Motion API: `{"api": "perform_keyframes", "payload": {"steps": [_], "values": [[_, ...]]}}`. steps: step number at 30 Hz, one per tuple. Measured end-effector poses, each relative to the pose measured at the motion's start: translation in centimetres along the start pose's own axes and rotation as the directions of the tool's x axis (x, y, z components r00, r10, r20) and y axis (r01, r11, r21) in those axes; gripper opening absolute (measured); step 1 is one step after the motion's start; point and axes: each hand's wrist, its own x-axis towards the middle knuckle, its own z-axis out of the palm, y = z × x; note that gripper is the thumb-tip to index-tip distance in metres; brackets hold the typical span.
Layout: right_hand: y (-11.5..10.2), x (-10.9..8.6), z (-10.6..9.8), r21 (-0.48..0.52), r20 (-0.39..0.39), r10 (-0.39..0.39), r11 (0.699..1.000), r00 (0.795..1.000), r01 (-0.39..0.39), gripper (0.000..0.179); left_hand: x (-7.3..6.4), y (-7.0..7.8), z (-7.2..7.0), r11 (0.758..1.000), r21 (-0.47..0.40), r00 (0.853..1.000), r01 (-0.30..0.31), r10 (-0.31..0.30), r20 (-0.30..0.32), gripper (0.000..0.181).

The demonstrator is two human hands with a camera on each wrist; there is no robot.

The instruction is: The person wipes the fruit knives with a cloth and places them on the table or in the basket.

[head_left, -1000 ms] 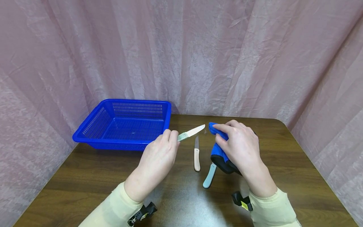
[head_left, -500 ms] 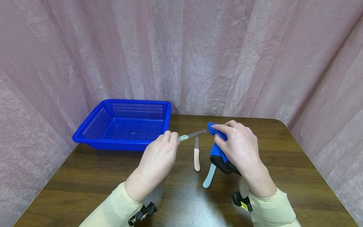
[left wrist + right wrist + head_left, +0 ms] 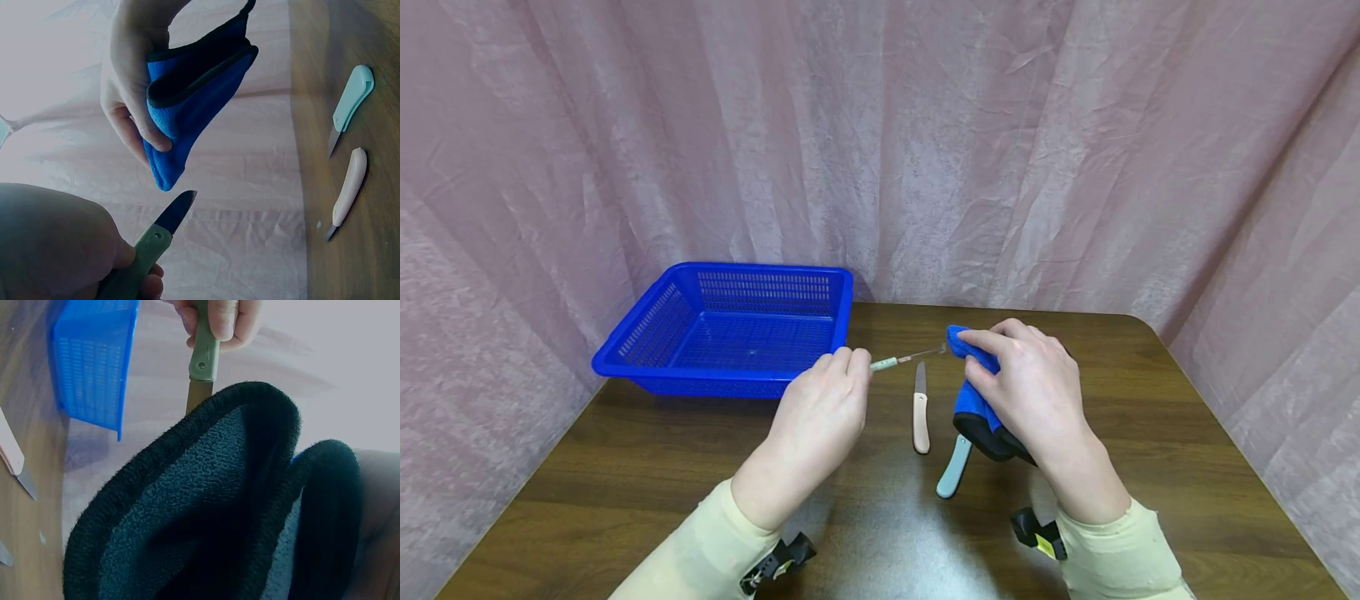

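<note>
My left hand [image 3: 823, 400] grips the green handle of a small knife [image 3: 153, 247], its blade pointing toward the right hand. A folded blue cloth [image 3: 194, 106] with black edging is pinched between the thumb and fingers of my right hand [image 3: 1026, 379]. The blade's tip is close to the cloth's lower end but apart from it in the left wrist view. On the table between the hands lies a knife with a cream handle [image 3: 921, 421]. Partly under the cloth in the head view, a knife with a light blue handle [image 3: 953, 468] also lies on the table.
A blue plastic basket [image 3: 700, 379] with slotted sides stands at the back left of the brown wooden table [image 3: 1157, 433], just beyond my left hand. Pink curtains [image 3: 925, 150] hang behind and at both sides.
The green-handled knife has turned in my left hand, so its blade goes from showing its flat side to nearly edge-on. The right hand with the cloth has shifted slightly left.
</note>
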Motion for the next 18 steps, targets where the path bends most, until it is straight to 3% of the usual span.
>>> {"api": "perform_keyframes", "payload": {"steps": [11,18], "values": [[-0.48,-0.14,-0.31,0.019,0.001,-0.021,1.0,1.0,0.021,0.036,-0.12,-0.2,0.2,0.999,0.051,0.999,-0.002,0.0,0.04,0.013],[-0.72,-0.17,-0.22,0.029,0.004,-0.032,0.999,0.999,0.032,0.036,0.04,-0.18,0.25,1.0,0.001,1.0,0.006,-0.006,0.029,0.012]]}}
